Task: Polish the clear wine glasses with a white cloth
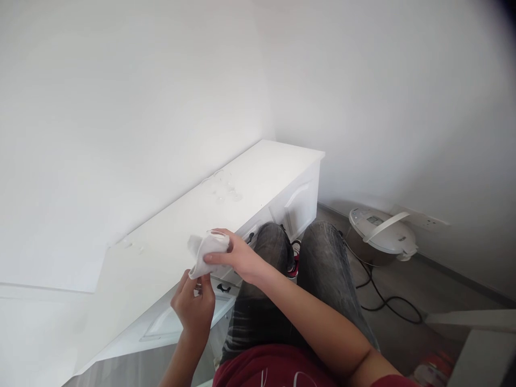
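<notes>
Both my hands hold a crumpled white cloth or tissue (pixel 206 251) in front of a low white cabinet (pixel 226 201). My right hand (pixel 236 257) grips the upper part of the cloth with thumb and fingers wrapped round it. Below it, my left hand (pixel 194 306) pinches the cloth's lower end with its fingers closed. Small puddles of clear liquid (pixel 226 189) lie on the cabinet top farther back, with a few drops (pixel 133 245) nearer the wall on the left. My knees in grey jeans (pixel 318 258) are just right of the hands.
The white cabinet runs along the white wall, with drawers and dark handles (pixel 223 288) facing me. On the floor at the right stands a white rice cooker (pixel 382 232) with a black cord (pixel 387 302). A wall socket (pixel 427 220) sits low behind it.
</notes>
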